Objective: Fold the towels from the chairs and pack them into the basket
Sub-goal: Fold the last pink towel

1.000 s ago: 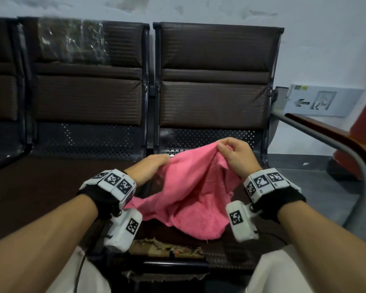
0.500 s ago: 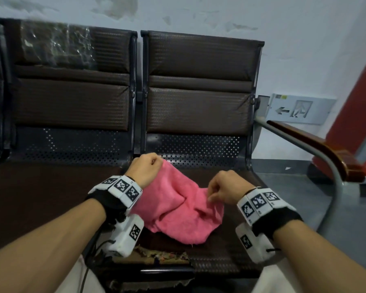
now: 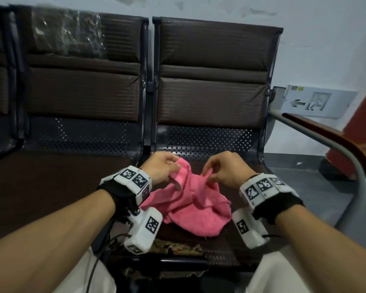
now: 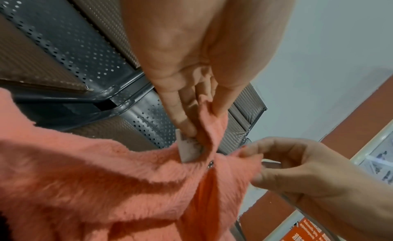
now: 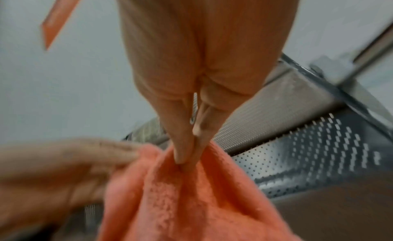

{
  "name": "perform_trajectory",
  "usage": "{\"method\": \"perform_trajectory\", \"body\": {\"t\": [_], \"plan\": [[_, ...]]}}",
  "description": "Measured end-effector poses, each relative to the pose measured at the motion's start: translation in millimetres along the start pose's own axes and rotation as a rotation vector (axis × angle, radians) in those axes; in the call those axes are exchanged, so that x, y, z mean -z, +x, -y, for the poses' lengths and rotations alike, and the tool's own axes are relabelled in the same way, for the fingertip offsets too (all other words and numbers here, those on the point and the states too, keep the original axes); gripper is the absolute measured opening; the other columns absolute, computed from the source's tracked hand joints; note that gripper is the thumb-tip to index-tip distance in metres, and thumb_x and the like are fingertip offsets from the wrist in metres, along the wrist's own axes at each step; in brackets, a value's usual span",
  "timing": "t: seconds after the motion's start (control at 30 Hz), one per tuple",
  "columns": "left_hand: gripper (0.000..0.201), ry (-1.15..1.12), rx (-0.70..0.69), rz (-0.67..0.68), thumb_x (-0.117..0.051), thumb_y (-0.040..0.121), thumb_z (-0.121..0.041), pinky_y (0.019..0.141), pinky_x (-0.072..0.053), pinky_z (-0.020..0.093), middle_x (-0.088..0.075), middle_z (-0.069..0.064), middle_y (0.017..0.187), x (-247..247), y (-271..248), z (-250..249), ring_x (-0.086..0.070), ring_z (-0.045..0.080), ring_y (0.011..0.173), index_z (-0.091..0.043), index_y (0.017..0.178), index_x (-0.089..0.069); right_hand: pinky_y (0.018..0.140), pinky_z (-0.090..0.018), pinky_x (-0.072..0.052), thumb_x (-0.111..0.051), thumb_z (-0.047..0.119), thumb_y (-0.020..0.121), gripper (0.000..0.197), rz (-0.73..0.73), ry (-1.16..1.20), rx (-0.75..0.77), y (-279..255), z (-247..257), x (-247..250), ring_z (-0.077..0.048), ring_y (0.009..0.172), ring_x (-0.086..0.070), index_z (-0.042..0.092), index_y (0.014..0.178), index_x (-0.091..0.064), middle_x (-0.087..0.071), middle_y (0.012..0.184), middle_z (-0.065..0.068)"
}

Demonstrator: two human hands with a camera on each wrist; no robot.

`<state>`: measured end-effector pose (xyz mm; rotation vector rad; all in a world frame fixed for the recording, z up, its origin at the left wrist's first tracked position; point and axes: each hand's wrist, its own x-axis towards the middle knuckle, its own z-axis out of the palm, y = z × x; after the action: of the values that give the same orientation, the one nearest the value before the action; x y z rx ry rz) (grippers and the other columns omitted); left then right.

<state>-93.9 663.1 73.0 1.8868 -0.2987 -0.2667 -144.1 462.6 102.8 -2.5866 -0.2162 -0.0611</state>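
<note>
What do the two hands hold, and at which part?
Both hold the pink towel: the left hand pinches its upper edge near the label, the right hand pinches a raised fold.

black wristbands (image 3: 114,192), white marker-coded wrist cameras (image 3: 143,230), bare forearms, pale trousers (image 3: 281,271)

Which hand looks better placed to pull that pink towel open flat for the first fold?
Probably the right hand. It pinches a raised edge of the pink towel and has bare seat on its side to draw it across. The left hand grips the opposite edge by the white tag and can anchor it.
</note>
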Motion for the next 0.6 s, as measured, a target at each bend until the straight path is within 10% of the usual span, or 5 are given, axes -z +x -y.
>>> {"method": "perform_trajectory", "body": {"t": [0.07, 0.17, 0.37, 0.6], "plan": [[0.017, -0.016, 0.006, -0.016, -0.059, 0.089, -0.004, 0.053, -0.052, 0.028, -0.065, 0.002, 0.067, 2.1, 0.5, -0.8, -0.060, 0.012, 0.052, -0.017, 0.081, -0.066, 0.057, -0.001, -0.035, -0.078, 0.010, 0.069, 0.016, 0.010, -0.214, 0.055, 1.4, 2.1, -2.1, -0.004, 0.068, -0.055, 0.019, 0.081, -0.075, -0.060, 0.068, 0.011], [0.007, -0.046, 0.024, -0.056, -0.059, 0.089, -0.004, 0.056, -0.057, 0.034, -0.065, 0.003, 0.067, 5.1, -1.0, -2.6, -0.062, 0.014, 0.054, -0.009, 0.090, -0.063, 0.074, -0.014, -0.038, -0.077, 0.016, 0.071, 0.011, 0.005, -0.261, 0.182, 5.0, 7.7, -3.2, -0.006, 0.084, -0.050, 0.017, 0.082, -0.073, -0.057, 0.088, 0.006], [0.008, -0.131, -0.020, -0.070, -0.061, 0.087, -0.003, 0.047, -0.048, 0.023, -0.061, 0.004, 0.063, 0.5, -8.7, -13.3, -0.056, 0.008, 0.044, -0.002, 0.095, -0.065, 0.052, -0.012, -0.043, -0.074, -0.002, 0.073, 0.027, -0.017, 0.446, 0.270, 3.3, 31.5, -9.2, 0.003, 0.055, -0.054, 0.022, 0.072, -0.059, -0.060, 0.059, 0.013], [0.018, -0.313, 0.138, 0.156, -0.052, 0.094, -0.010, 0.060, -0.056, 0.028, -0.050, 0.003, 0.063, -5.2, -19.1, -22.4, -0.048, 0.006, 0.047, 0.000, 0.106, -0.062, 0.059, -0.004, -0.038, -0.080, 0.019, 0.071, 0.018, -0.153, 0.058, 0.134, 6.3, 19.0, -13.7, 0.005, 0.058, -0.052, 0.028, 0.072, -0.064, -0.058, 0.061, 0.016]]}}
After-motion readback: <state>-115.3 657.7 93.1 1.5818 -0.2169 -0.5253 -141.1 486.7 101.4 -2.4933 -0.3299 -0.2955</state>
